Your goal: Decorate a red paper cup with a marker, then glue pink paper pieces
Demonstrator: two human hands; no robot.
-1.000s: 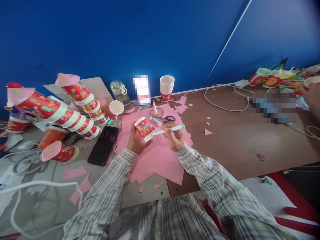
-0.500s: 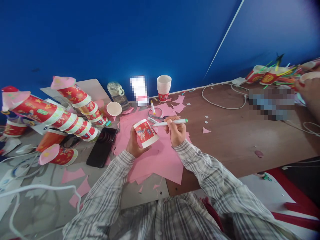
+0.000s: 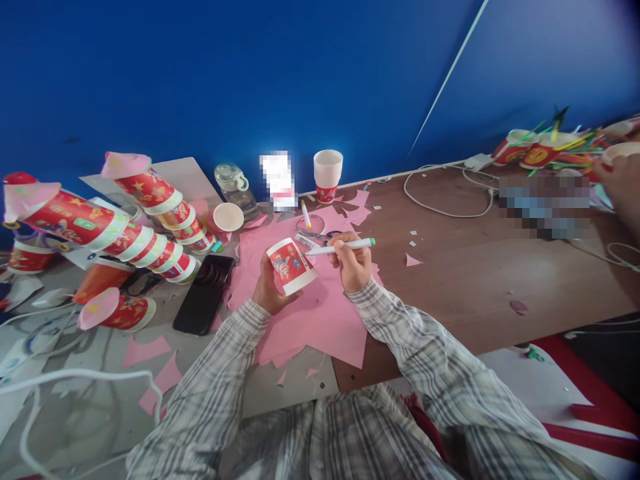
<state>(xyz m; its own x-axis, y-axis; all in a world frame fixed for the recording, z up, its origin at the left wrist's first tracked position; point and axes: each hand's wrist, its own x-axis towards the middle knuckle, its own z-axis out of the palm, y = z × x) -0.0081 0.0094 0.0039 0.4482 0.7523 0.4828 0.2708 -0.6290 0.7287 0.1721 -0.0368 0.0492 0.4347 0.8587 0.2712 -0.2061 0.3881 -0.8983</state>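
Note:
My left hand (image 3: 270, 290) is wrapped round a red and white paper cup (image 3: 291, 267), which it holds tilted above the pink paper (image 3: 320, 327). Between the fingers of my right hand (image 3: 352, 264) is a marker (image 3: 327, 250) with a white barrel and a green end at the right. The marker's left tip is close to the cup's right side; whether they touch I cannot tell. Behind the hands lie scissors (image 3: 330, 235), partly hidden, a white marker or cap (image 3: 304, 241) and a yellow and white marker (image 3: 305, 215).
Towers of red paper cups (image 3: 100, 223) with pink tops lean at the left, near a black phone (image 3: 204, 295). A water bottle (image 3: 235, 191), a bright blurred screen (image 3: 277, 180) and stacked cups (image 3: 328, 175) stand along the wall. Another person's hand (image 3: 620, 175) is at far right.
Hardly anything differs. My right hand keeps its place, while the marker's left tip has dipped very slightly beside the cup.

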